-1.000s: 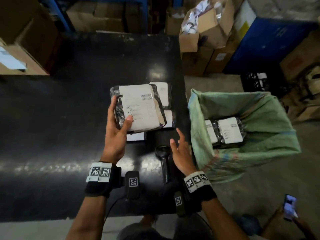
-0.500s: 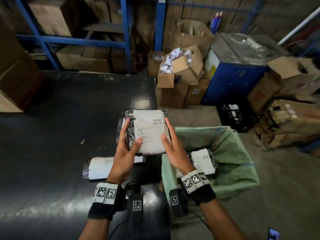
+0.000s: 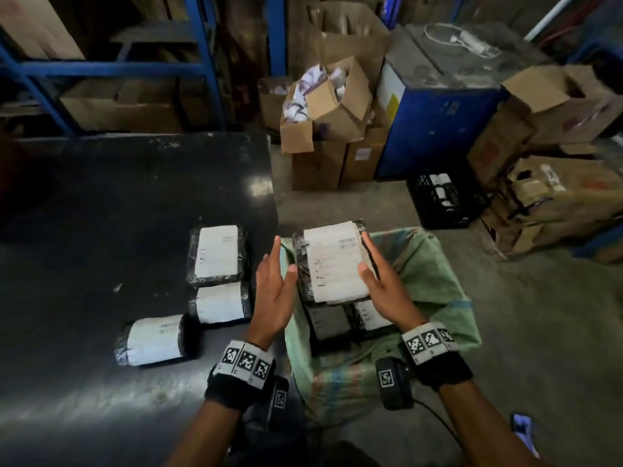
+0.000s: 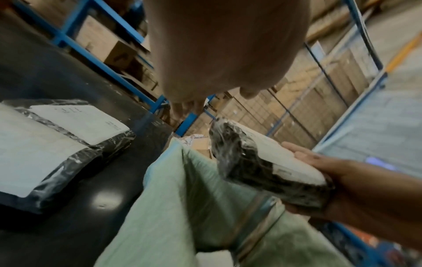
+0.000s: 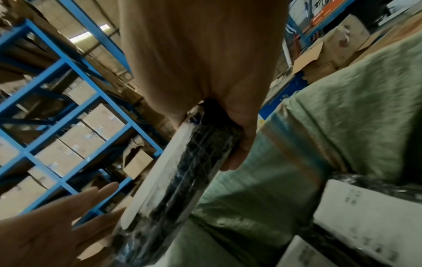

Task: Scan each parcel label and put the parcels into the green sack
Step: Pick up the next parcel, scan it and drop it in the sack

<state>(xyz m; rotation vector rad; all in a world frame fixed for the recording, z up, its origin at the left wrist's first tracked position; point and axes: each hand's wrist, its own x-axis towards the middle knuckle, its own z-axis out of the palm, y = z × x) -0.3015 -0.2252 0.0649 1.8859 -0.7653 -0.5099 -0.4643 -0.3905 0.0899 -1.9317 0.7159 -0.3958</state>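
My right hand (image 3: 381, 284) grips a black-wrapped parcel (image 3: 333, 264) with a white label by its right edge, thumb on top. It holds the parcel level above the mouth of the green sack (image 3: 435, 274). Two labelled parcels (image 3: 328, 323) lie inside the sack beneath it. My left hand (image 3: 274, 281) hovers just left of the held parcel with fingers straight, holding nothing. In the left wrist view, the parcel (image 4: 262, 162) sits in the right hand (image 4: 342, 180) over the sack (image 4: 171, 198). The right wrist view shows fingers (image 5: 237, 153) curled under the parcel (image 5: 182, 171).
Three more wrapped parcels (image 3: 219, 254), (image 3: 220, 303), (image 3: 155, 338) lie on the black table (image 3: 101, 214) near its right edge. Beyond the sack stand open cardboard boxes (image 3: 330, 106), a blue cabinet (image 3: 435, 123) and a black crate (image 3: 445, 200). Blue racks (image 3: 101, 67) line the back.
The parcel has travelled right, from over the table to above the sack. My left hand has let go of it and opened; the right hand now holds it alone.
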